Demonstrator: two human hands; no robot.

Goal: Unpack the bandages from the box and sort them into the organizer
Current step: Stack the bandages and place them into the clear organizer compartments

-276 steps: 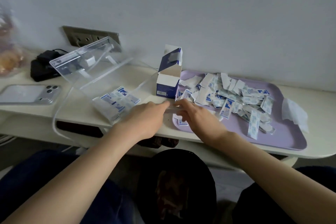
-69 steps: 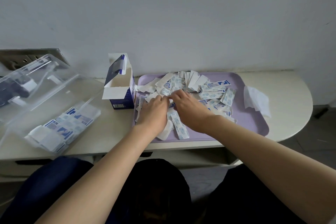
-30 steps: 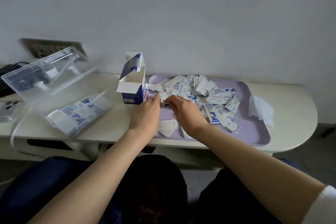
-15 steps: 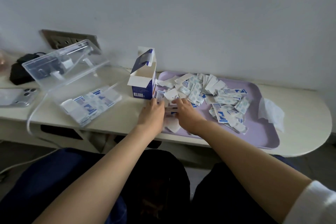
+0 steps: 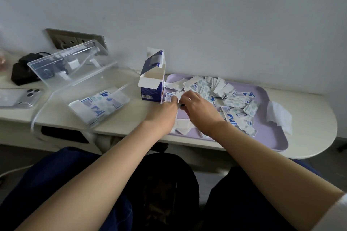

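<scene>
A blue and white bandage box [image 5: 152, 82] stands open at the left end of a lilac tray [image 5: 270, 133]. Loose wrapped bandages [image 5: 234, 103] lie heaped on the tray. My left hand [image 5: 165, 112] and my right hand [image 5: 199, 110] meet at the tray's left part, and together they pinch a small stack of bandages [image 5: 170, 97]. The clear plastic organizer [image 5: 88, 84] sits to the left with its lid raised, and a row of bandages [image 5: 99, 105] lies inside it.
A phone [image 5: 18, 97] lies at the far left, with a black charger [image 5: 24, 71] behind it below a wall socket [image 5: 75, 38]. A white tissue [image 5: 279, 116] rests at the tray's right edge. The desk's rounded end is at the right.
Both hands have stayed at the tray's left part, gathering bandages into a stack between the fingers. The view has drifted slightly; the box and organizer have not moved.
</scene>
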